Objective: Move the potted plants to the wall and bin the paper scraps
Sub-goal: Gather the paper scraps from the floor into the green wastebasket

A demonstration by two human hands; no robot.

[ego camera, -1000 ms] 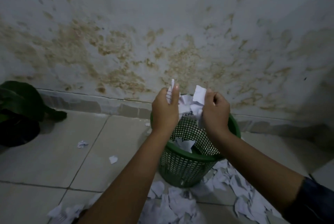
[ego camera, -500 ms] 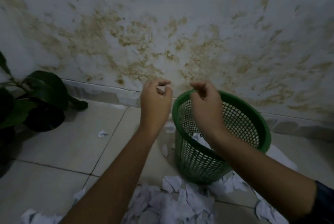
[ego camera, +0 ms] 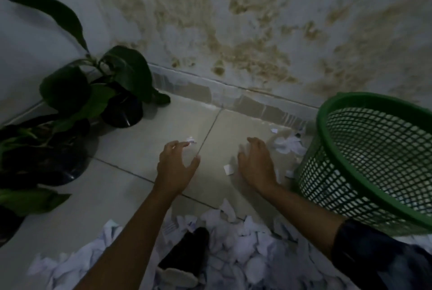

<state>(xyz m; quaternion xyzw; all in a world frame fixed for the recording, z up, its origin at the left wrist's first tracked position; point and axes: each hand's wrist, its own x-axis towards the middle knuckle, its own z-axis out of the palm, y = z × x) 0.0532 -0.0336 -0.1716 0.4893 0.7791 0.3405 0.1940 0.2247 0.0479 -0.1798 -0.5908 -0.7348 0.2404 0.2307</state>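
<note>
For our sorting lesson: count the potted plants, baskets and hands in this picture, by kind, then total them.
Potted plants: 2
Basket: 1
Hands: 2, left hand, right hand
Total: 5

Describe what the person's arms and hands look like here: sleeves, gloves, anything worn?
Both hands are bare: no gloves, rings or watch visible on the left hand or right hand. The left forearm is uncovered as far as the frame shows. The right arm has a dark blue sleeve pushed up above the forearm.
</note>
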